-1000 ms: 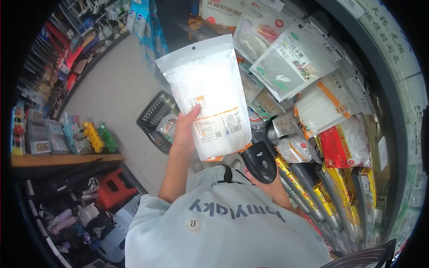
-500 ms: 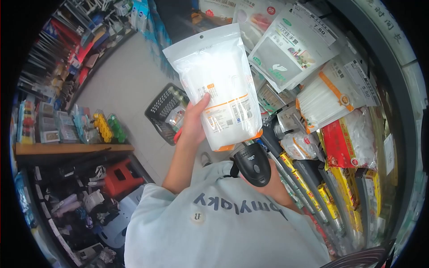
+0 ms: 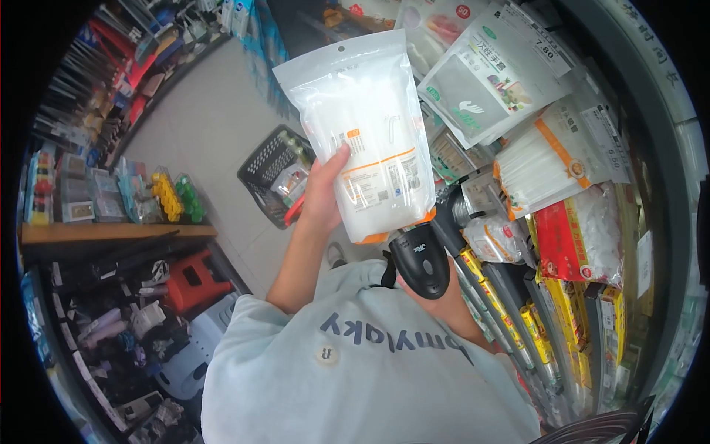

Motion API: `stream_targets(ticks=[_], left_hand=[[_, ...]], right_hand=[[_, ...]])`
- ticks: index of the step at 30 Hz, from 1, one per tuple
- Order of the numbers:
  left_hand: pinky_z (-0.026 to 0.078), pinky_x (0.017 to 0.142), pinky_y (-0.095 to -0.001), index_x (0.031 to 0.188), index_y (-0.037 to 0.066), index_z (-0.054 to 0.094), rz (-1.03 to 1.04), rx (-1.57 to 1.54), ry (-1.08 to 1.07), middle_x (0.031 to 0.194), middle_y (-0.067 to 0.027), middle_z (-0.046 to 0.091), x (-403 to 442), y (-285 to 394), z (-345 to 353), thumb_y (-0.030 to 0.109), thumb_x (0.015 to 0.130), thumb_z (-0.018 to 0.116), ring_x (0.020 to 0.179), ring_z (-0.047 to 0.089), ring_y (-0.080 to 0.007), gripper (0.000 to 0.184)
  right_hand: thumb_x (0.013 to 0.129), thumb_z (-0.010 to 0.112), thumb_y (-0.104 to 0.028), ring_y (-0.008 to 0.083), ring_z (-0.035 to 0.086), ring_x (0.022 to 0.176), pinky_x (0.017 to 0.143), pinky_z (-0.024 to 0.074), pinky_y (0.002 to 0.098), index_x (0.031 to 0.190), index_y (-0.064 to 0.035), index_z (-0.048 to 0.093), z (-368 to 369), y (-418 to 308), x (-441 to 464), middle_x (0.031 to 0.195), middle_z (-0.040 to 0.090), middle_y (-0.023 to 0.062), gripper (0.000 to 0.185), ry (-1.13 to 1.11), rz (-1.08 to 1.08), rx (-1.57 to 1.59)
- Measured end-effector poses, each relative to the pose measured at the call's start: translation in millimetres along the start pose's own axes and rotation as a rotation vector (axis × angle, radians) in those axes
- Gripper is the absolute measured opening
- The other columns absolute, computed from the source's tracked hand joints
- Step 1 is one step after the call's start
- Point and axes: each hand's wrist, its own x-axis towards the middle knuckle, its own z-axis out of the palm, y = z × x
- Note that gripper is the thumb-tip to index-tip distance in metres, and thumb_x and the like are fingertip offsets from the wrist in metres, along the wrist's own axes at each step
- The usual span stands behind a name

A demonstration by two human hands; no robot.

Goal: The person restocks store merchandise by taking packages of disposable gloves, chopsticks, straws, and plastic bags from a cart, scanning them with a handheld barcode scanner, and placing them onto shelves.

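My left hand (image 3: pixel 323 189) grips the left side of a white plastic pouch (image 3: pixel 370 111), its thumb lying on the printed face. The pouch has a hang hole at the top, orange print, a barcode and an orange bottom edge. My right hand (image 3: pixel 438 298) is closed around a black handheld scanner (image 3: pixel 421 260), held just below the pouch's lower right corner. The scanner's top covers most of that hand's fingers.
A dark basket (image 3: pixel 255 174) holding packaged goods stands on the floor (image 3: pixel 194 133) beyond my left hand. Hanging bags (image 3: pixel 484 78) and yellow boxes (image 3: pixel 566 311) fill the right shelf. On the left are a wooden shelf edge (image 3: pixel 111 232) and a red stool (image 3: pixel 194 281).
The pouch and my left hand have shifted up and right in view. The scanner first moved left and down from the pouch's corner, then slightly back up. Both hands keep their holds.
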Motion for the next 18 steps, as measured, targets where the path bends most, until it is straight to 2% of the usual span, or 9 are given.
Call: stream_targets(ticks=[7, 9, 10, 12, 16, 18], left_hand=[[0.051, 0.1, -0.0409, 0.142, -0.004, 0.039, -0.01, -0.014, -0.012, 0.134, -0.0192, 0.057, -1.9, 2.0, -5.1, 0.025, 0.101, 0.054, 0.12, 0.06, -0.0287, 0.053], [0.051, 0.1, -0.041, 0.142, -0.004, 0.039, -0.016, -0.023, -0.017, 0.134, -0.0193, 0.057, -2.9, 2.8, -5.8, 0.026, 0.101, 0.054, 0.12, 0.06, -0.0288, 0.053], [0.051, 0.1, -0.0409, 0.142, -0.004, 0.039, -0.017, -0.026, -0.015, 0.134, -0.0195, 0.057, -2.9, 2.8, -6.1, 0.028, 0.102, 0.053, 0.12, 0.06, -0.0288, 0.053], [0.051, 0.1, -0.0408, 0.142, -0.004, 0.039, -0.016, -0.029, -0.013, 0.134, -0.0196, 0.056, -2.8, 2.0, -7.1, 0.03, 0.103, 0.051, 0.121, 0.06, -0.0288, 0.053], [0.049, 0.103, -0.0412, 0.145, -0.004, 0.036, -0.005, -0.033, -0.033, 0.14, -0.0206, 0.053, -5.2, 2.7, -7.8, 0.039, 0.105, 0.044, 0.125, 0.057, -0.0299, 0.059], [0.048, 0.104, -0.0416, 0.146, -0.004, 0.035, -0.009, -0.035, -0.038, 0.142, -0.0207, 0.051, -7.9, 1.7, -6.8, 0.043, 0.106, 0.04, 0.127, 0.055, -0.0305, 0.063]], right_hand=[[0.072, 0.08, -0.007, 0.0261, 0.07, 0.072, 0.068, 0.0527, 0.0331, 0.099, 0.0008, 0.065, -1.9, 5.4, -3.3, 0.084, 0.072, 0.0125, 0.032, -0.047, -0.055, -0.058], [0.075, 0.08, -0.005, 0.019, 0.071, 0.089, 0.08, 0.0536, 0.0309, 0.111, 0.0028, 0.065, -8.1, 7.8, -6.1, 0.1, 0.072, 0.012, 0.04, -0.215, -0.074, -0.212], [0.075, 0.08, -0.005, 0.019, 0.071, 0.089, 0.08, 0.0536, 0.0309, 0.111, 0.0028, 0.065, -4.7, 3.9, -5.4, 0.1, 0.072, 0.012, 0.04, -0.216, -0.076, -0.213], [0.072, 0.078, -0.006, 0.0275, 0.071, 0.071, 0.066, 0.0526, 0.0332, 0.099, 0.0014, 0.066, 4.1, -7.2, -3.7, 0.083, 0.072, 0.0131, 0.03, -0.069, -0.117, -0.177], [0.073, 0.078, -0.006, 0.0276, 0.071, 0.071, 0.066, 0.0527, 0.0332, 0.1, 0.0014, 0.066, 5.1, -3.1, -3.9, 0.083, 0.072, 0.0133, 0.031, -0.093, -0.11, -0.123], [0.072, 0.078, -0.006, 0.0271, 0.071, 0.072, 0.066, 0.0528, 0.0331, 0.099, 0.0013, 0.066, 7.9, -12.6, -1.6, 0.084, 0.072, 0.0136, 0.03, -0.01, -0.07, -0.039]])
